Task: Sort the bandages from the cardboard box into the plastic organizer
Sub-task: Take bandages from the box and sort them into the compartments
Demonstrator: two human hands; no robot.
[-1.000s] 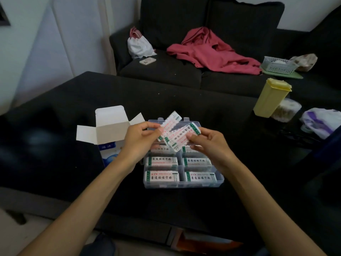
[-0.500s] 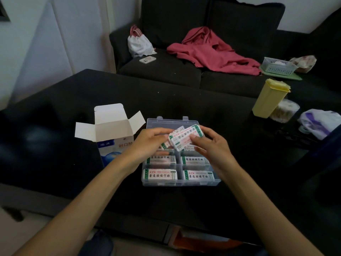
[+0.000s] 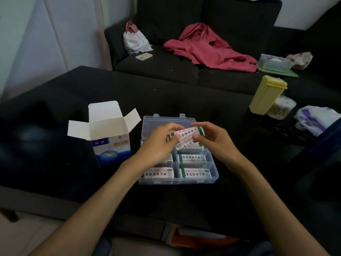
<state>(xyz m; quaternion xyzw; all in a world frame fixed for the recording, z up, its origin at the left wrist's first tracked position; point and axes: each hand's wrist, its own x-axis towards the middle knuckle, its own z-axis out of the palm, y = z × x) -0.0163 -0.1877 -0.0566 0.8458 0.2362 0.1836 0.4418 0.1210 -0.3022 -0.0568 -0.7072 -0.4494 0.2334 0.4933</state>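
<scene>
The scene is dimly lit, and the dark table (image 3: 184, 100) is almost swallowed by shadow. Pale light is received from the upper left, where the wall (image 3: 55, 34) is washed bluish. Soft blur is seen everywhere, and lines are bent at the edges.

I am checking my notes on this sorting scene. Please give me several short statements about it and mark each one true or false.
1. Both hands, left and right, hold the bandages above the plastic organizer. True.
2. The cardboard box is closed. False: its flaps stand open.
3. The cardboard box stands to the left of the organizer. True.
4. The organizer's near compartments are empty. False: bandages lie in them.
5. A yellow container stands on the table, far right. True.
</scene>
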